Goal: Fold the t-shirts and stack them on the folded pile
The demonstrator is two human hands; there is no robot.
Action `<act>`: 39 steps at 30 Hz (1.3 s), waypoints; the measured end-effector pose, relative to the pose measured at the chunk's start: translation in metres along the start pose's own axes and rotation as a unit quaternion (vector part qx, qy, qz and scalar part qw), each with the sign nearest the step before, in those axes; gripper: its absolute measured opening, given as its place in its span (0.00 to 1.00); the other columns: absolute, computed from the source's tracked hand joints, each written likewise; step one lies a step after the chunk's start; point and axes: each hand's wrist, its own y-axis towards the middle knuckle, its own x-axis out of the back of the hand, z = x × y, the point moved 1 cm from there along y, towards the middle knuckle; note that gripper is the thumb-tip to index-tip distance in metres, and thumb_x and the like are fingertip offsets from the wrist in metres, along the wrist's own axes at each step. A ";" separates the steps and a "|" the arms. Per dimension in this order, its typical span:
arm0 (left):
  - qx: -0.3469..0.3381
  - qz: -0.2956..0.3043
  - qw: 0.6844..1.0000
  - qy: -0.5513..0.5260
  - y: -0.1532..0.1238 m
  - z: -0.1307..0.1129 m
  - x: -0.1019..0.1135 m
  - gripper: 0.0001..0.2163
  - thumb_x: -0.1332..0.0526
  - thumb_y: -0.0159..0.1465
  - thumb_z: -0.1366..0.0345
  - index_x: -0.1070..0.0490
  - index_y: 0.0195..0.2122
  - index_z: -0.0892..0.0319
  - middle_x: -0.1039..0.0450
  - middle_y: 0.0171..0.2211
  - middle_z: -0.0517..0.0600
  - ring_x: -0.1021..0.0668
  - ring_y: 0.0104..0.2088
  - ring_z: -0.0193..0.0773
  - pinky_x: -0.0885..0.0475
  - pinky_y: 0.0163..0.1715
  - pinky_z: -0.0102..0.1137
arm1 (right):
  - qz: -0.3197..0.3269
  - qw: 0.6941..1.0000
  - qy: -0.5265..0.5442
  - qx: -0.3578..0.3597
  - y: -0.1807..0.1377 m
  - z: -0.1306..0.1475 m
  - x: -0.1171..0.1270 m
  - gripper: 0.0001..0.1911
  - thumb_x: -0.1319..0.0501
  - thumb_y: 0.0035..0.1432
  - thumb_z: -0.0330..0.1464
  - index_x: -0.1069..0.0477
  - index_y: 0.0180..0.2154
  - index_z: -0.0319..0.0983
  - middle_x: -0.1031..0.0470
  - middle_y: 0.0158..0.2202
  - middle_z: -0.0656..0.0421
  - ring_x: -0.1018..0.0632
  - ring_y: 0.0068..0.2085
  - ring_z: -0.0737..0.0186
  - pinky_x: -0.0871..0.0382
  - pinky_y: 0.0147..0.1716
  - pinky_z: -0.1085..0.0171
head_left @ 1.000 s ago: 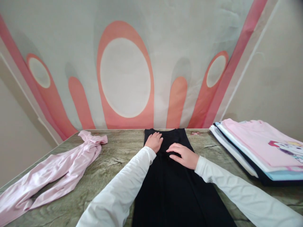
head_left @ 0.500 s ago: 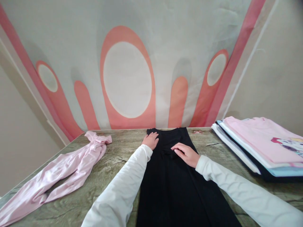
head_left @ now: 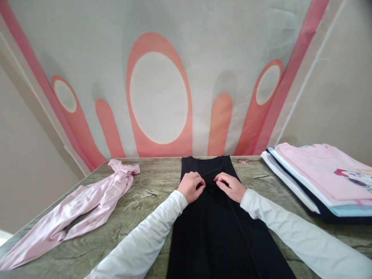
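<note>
So yeah, the black garment (head_left: 219,236) is laid out lengthwise on the wood-look desk (head_left: 145,186), a bit right of the middle, its top end right up at the far edge and the rest running off the near side of view. Both hands are over its upper part, side by side with a gap between them. Left hand (head_left: 191,187) has its thumb and fingers curled toward each other, and the right hand (head_left: 231,186) is bent much the same way, thumb close under the fingers. Can't honestly tell if either one has cloth pinched or is just touching it.

Over on the left there's a pair of pink pants (head_left: 100,197), kinda wrinkled, lying slantwise. Far right is a folded clothes stack (head_left: 314,178), pink piece with a cartoon print on top. Also some tiny reddish thing (head_left: 243,161) near the far edge, too small to make out.
</note>
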 end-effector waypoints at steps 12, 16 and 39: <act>0.045 -0.008 0.999 -0.006 -0.003 0.004 -0.011 0.07 0.40 0.55 0.61 0.30 0.34 0.56 0.32 0.33 0.49 0.30 0.37 0.39 0.37 0.39 0.34 | -0.010 0.999 0.001 0.036 -0.002 -0.001 0.000 0.07 0.41 0.51 0.35 0.28 0.28 0.39 0.29 0.35 0.56 0.27 0.36 0.63 0.33 0.38 0.62; 0.061 -0.011 0.998 -0.018 -0.002 0.007 -0.016 0.05 0.40 0.53 0.63 0.30 0.30 0.56 0.33 0.32 0.48 0.31 0.36 0.39 0.36 0.39 0.33 | 0.020 0.999 0.031 -0.009 0.001 -0.007 0.002 0.08 0.42 0.51 0.36 0.28 0.27 0.39 0.29 0.37 0.57 0.27 0.36 0.63 0.33 0.39 0.62; -0.022 -0.012 0.997 -0.072 -0.004 0.010 -0.016 0.06 0.42 0.54 0.69 0.29 0.32 0.57 0.31 0.35 0.49 0.29 0.38 0.38 0.35 0.42 0.32 | 0.027 0.987 -0.157 -0.030 0.048 -0.071 0.046 0.11 0.43 0.49 0.29 0.28 0.36 0.37 0.29 0.34 0.56 0.28 0.28 0.66 0.31 0.31 0.64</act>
